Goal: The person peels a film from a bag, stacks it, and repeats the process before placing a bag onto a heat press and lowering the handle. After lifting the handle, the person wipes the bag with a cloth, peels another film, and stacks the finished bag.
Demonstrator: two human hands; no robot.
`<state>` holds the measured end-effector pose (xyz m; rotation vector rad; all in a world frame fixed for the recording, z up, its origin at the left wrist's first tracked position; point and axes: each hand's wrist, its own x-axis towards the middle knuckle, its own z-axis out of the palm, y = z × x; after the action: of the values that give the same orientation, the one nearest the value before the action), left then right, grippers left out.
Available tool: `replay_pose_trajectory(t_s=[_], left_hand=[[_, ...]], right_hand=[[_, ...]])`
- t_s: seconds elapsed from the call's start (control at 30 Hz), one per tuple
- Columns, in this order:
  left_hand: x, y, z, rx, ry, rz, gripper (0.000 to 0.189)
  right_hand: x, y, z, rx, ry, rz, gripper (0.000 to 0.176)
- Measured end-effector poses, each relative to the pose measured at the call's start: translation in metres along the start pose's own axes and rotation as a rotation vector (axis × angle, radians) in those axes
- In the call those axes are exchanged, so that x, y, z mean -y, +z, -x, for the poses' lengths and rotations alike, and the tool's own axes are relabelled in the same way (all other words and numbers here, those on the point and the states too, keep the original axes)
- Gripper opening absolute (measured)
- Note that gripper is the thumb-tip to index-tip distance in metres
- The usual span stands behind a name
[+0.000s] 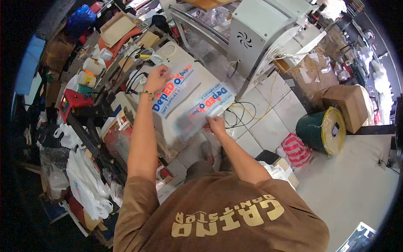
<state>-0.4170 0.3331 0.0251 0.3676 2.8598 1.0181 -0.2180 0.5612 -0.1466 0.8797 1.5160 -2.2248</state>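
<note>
A clear plastic film [212,101] with red and blue "DepED OK" prints stretches between my two hands. My left hand [156,79], with a bracelet at the wrist, is closed on its upper left edge. Lower down, my right hand [216,126] pinches the near right edge between thumb and fingers. The film overlaps a pale, flat-topped surface [170,128] beneath it. Near the far corner of that surface lies a ring-shaped roll [168,50]. Part of the film by my right hand looks blurred.
A large white machine [254,31] stands ahead to the right. Cables [245,115] trail over the tiled floor. A red heat-press-like device [73,103], mugs [93,66] and white plastic bags [86,180] crowd the left. On the right are a green drum [312,130] and a cardboard box [346,107].
</note>
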Motion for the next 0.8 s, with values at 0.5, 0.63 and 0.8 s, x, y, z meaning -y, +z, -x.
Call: replay_pose_trajectory(t_s=[0.5,0.63,0.8], left_hand=[[0.014,0.18,0.012,0.177,-0.213,0.151,0.058],[-0.004,0.181,0.012,0.081,-0.111,-0.022,0.059],[-0.011,0.191,-0.009,0.137,0.031,-0.058,0.066]], right_hand=[[-0.005,-0.001,-0.003,-0.089,-0.002,0.104,0.034],[0.003,0.001,0.0,-0.118,-0.016,0.282,0.032],[0.002,-0.003,-0.004,-0.074,-0.052,0.322,0.032]])
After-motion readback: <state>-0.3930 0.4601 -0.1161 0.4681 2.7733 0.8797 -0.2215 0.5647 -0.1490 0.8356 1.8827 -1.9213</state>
